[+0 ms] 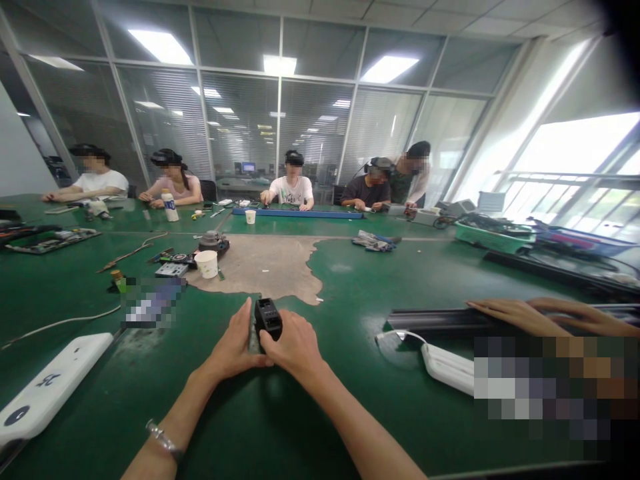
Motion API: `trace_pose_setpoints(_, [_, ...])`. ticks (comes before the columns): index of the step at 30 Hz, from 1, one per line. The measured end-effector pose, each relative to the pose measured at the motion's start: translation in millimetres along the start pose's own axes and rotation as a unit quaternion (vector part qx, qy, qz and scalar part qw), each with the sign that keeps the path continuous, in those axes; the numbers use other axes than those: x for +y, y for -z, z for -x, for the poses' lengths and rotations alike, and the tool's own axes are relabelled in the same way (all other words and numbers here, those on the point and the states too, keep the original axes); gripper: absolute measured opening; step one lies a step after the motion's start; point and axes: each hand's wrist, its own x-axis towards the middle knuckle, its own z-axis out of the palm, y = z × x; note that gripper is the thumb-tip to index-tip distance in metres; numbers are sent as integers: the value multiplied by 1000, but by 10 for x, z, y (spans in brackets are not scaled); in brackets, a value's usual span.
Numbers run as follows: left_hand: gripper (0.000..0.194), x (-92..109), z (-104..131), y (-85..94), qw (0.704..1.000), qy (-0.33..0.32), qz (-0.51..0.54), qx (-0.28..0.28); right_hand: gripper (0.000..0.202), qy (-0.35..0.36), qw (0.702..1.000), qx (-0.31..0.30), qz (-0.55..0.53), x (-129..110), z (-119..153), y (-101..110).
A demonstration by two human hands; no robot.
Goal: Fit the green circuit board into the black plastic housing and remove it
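A small black box-shaped device [268, 313], with slots in its upper face, stands near the middle of the green table [370, 393]. My right hand [300, 343] is closed around its right side, thumb across the near end. On the other side my left hand [234, 347] lies with its fingers stretched forward and its thumb pointing toward the device. A narrow gap shows between the left fingers and the black device. Just beyond the hands lies a brown irregular sheet [270, 267].
To the left are a white power bank [55, 387], a phone [155, 303] and a paper cup [207, 264]. At right a co-worker's hands [525, 315] rest on a long black rail [425, 320], near a white charger [447, 369]. Gloves [374, 241] and a green basket [495, 235] lie farther off.
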Motion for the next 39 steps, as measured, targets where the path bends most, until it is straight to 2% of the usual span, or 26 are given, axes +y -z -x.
trace_pose_setpoints(3, [124, 14, -3, 8, 1000, -15, -3, 0, 31, 5, 1000, -11, 9, 1, 45, -54])
trace_pose_setpoints(13, [100, -33, -4, -16, 999, -31, -17, -6, 40, -4, 999, -30, 11, 56, 121, -172])
trace_pose_setpoints(18, [104, -60, 6, -35, 999, -29, -17, -2, 38, -21, 1000, -12, -17, 75, 142, -206])
trace_pose_setpoints(23, [114, -91, 22, -55, 999, -16, -28, -5, 30, -18, 996, 54, -64, 78, 69, -74])
trace_pose_setpoints(27, [111, -82, 20, -44, 999, -14, -32, -13, 27, -41, 994, 87, -52, 273, -33, 82])
trace_pose_setpoints(32, [106, -52, -2, -27, 999, -2, -28, -17, 32, -113, 993, 13, 42, 569, -101, 140])
trace_pose_setpoints(36, [103, -38, -10, -30, 999, -3, -36, -14, 36, -127, 987, -40, 93, 602, -71, 135])
trace_pose_setpoints(39, [103, -27, -9, -33, 999, -4, -44, -13, 44, -108, 987, -51, 103, 586, -41, 135])
